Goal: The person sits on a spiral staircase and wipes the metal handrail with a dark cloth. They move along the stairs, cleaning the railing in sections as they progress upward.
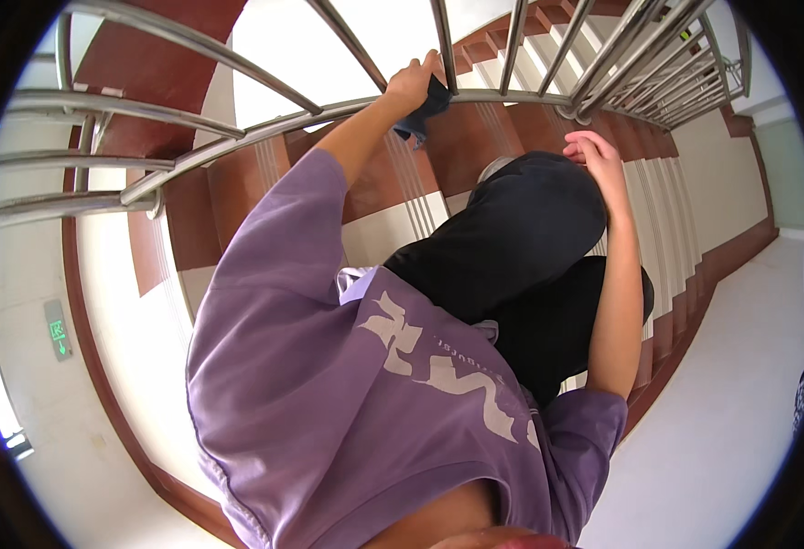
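My left hand (pixel 412 84) grips a dark blue cloth (pixel 432 104) at the metal stair railing, just above its bottom rail (pixel 487 96). The cloth hangs below my fingers over the brown step edges and lies against the foot of a steel baluster (pixel 444 44). Whether my fingertips go around that baluster is hard to tell. My right hand (pixel 595 152) is empty beside my bent knee (pixel 559 182), its fingers loosely curled and a little apart. I am low on the stairs, with both knees bent.
Brown-and-cream steps (pixel 402 175) with grooved edges run under and past me. More railing (pixel 683 75) continues at the upper right. At right stands a pale wall (pixel 704 439) with a brown skirting (pixel 738 257). A green exit sign (pixel 58 330) is on the left wall.
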The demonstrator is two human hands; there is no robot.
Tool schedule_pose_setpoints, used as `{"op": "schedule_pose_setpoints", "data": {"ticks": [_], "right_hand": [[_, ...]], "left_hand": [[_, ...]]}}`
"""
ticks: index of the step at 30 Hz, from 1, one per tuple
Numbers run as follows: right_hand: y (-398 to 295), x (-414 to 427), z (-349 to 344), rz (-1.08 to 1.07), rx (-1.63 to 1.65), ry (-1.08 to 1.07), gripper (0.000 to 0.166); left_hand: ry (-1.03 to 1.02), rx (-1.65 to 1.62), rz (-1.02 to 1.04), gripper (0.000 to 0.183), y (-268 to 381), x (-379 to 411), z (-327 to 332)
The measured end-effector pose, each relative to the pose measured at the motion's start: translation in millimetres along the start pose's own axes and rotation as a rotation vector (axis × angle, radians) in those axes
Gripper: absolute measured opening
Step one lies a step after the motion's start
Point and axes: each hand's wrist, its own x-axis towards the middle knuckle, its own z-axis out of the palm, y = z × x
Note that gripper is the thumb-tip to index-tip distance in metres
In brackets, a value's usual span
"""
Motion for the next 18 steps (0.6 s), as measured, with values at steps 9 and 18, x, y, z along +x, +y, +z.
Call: {"op": "schedule_pose_setpoints", "data": {"ticks": [9, 18], "right_hand": [[-8.5, -6.0, -1.4, -0.012, -0.099, 0.015, 0.023], [-9.0, -5.0, -1.5, -0.012, -0.175, 0.031, 0.023]], "left_hand": [[-0.115, 0.511, 0.141, 0.027, -22.4, 36.7, -21.7], [-0.042, 0.366, 0.200, 0.016, -16.7, 36.3, -36.9]]}}
